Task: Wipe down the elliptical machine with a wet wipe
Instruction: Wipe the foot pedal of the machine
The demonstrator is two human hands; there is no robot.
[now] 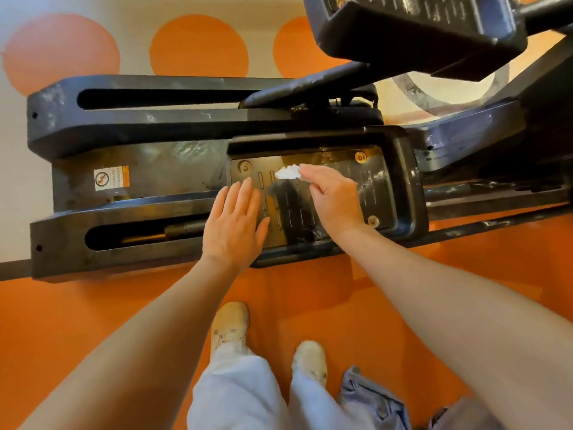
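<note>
The right hand (333, 198) is pinching the wipe (286, 172) at its fingertips, pressing it near the pedal's (403, 181) far edge. The left hand (234, 223) is lying flat, fingers straight, on the pedal's left end.

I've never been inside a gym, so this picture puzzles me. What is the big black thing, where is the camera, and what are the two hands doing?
The camera sits on the person's head, looking down past their arms to their shoes on an orange floor. The black thing is an elliptical machine, an exercise trainer. The ridged plate is its foot pedal. The right hand pinches a small white wet wipe against the pedal. The left hand lies flat, fingers straight, on the pedal's near left edge. A warning sticker sits further left.
</note>
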